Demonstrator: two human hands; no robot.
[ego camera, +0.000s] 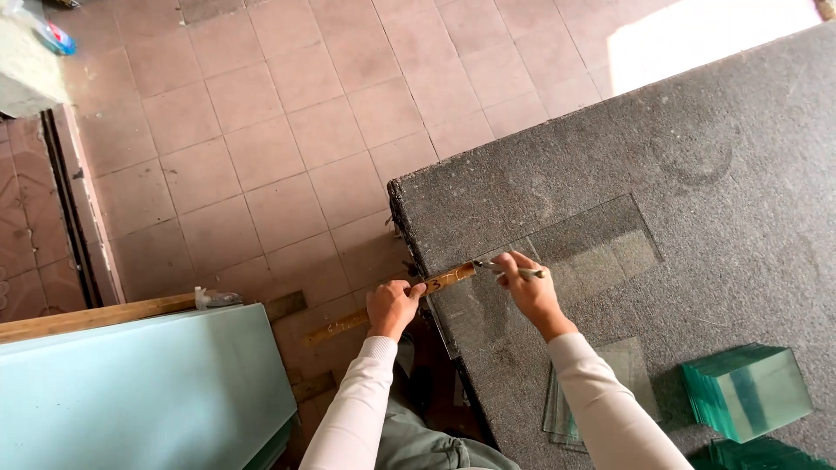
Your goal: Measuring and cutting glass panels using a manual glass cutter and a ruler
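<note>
A clear glass sheet (583, 252) lies flat on the grey carpeted table (697, 148), its near end sticking out past the table's edge. A wooden ruler (448, 280) lies across that sheet and reaches out past the table's left edge. My left hand (392, 306) grips the ruler there. My right hand (527, 283) holds a slim glass cutter (509, 269), its tip pressed against the ruler's end over the glass.
A stack of small greenish glass pieces (749, 387) stands at the table's near right, with a few loose panes (601, 392) beside my right forearm. A large pale green sheet (139, 392) leans at the lower left against a wooden bar (87, 316). The floor has pink tiles (261, 130).
</note>
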